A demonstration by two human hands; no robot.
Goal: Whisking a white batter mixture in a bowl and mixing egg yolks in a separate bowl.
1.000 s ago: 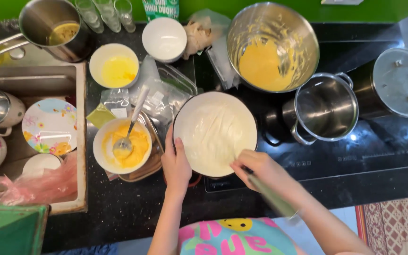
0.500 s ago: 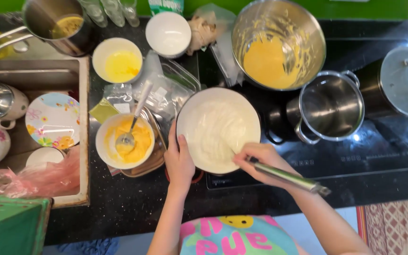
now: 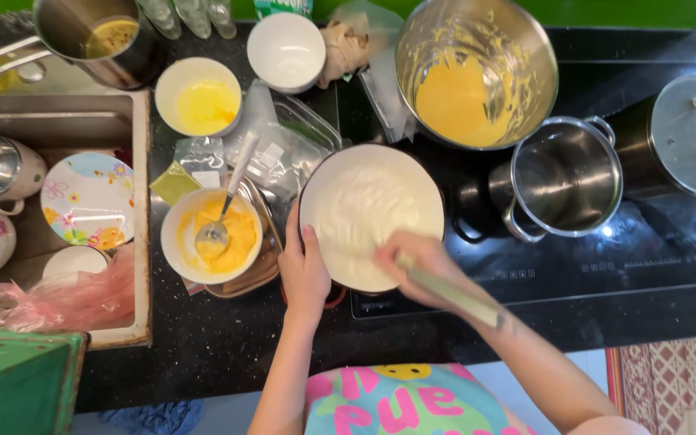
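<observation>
Stirring goes on in the head view: the right hand (image 3: 416, 270) is closed around a pale green-handled utensil (image 3: 453, 296), its working end down in the white mixture of the white bowl (image 3: 370, 213), which sits on the black counter (image 3: 203, 354) at the edge of the cooktop (image 3: 646, 266). The left hand (image 3: 304, 270) grips the bowl's near-left rim, thumb over the edge. Judgement: the step goes well if the left hand keeps the bowl pinned while the utensil sweeps along the wall, staying low to avoid slopping over the rim. A smaller bowl of yellow batter with a spoon (image 3: 211, 235) stands just beside the left hand; elbow room is tight. Hard to read: the utensil is motion-blurred, its head is hidden by the right hand, so its kind cannot be told. The sink (image 3: 140, 201) is cut off at left.
</observation>
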